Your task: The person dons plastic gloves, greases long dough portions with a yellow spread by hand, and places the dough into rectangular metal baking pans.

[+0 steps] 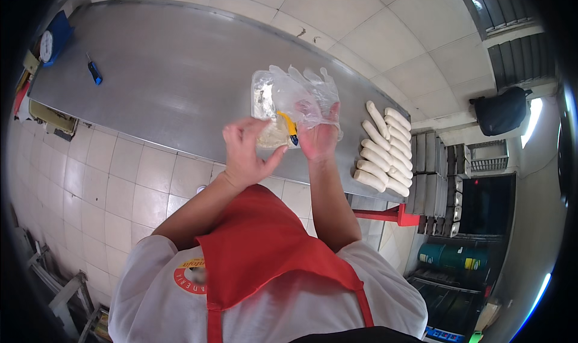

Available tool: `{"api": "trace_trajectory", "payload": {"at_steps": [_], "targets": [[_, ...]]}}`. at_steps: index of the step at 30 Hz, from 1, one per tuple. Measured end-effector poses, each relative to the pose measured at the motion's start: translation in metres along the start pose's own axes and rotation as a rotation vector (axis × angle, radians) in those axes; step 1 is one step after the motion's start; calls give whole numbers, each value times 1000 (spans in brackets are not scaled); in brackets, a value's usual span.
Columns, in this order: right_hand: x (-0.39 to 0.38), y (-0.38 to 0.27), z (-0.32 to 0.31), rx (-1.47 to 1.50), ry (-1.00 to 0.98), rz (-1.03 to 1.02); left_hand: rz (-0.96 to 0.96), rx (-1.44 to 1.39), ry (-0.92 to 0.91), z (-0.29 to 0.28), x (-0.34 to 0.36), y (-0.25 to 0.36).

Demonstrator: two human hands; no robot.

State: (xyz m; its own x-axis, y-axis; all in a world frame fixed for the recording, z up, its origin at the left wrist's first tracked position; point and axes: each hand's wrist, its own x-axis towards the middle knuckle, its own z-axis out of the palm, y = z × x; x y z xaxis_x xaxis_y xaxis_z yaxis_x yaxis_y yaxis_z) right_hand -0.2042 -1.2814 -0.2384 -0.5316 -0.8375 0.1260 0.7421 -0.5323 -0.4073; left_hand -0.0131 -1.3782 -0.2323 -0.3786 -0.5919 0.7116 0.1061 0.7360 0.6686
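Note:
My bare left hand (244,150) hovers at the near left side of a small clear tray (260,78), fingers apart and holding nothing. Pale, flour-like powder (272,137) lies in the tray. My right hand (319,135) is partly inside a clear plastic glove (295,84), whose loose finger ends stick out past my fingertips. Through the film my fingers look spread, though crumpled plastic blurs them. Between both hands, a yellow tool with a dark blue end (289,126) rests at the tray; its kind is unclear.
Several long pale dough rolls (385,153) lie in rows at the right end of the metal table (174,60). A blue-handled knife (94,72) lies at the left, near a blue scale (57,39). Stacked metal pans (427,168) stand beyond the right end.

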Motion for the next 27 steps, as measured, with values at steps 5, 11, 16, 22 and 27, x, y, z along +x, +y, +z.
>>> {"api": "trace_trajectory", "payload": {"at_steps": [5,11,16,22,27], "targets": [[4,14,32,-323,259,-9,-175,-166,-59,8,43,-12],[-9,-31,-2,-30,230,-303,-326,-162,-42,8,26,-66],[-23,-62,-6,144,202,-339,-207,11,-109,30,-3,-103],[-46,-111,-20,301,62,-466,-381,38,-240,24,-33,-141],[-56,-95,-12,177,141,-492,-192,144,-177,-3,-35,-120]]}}
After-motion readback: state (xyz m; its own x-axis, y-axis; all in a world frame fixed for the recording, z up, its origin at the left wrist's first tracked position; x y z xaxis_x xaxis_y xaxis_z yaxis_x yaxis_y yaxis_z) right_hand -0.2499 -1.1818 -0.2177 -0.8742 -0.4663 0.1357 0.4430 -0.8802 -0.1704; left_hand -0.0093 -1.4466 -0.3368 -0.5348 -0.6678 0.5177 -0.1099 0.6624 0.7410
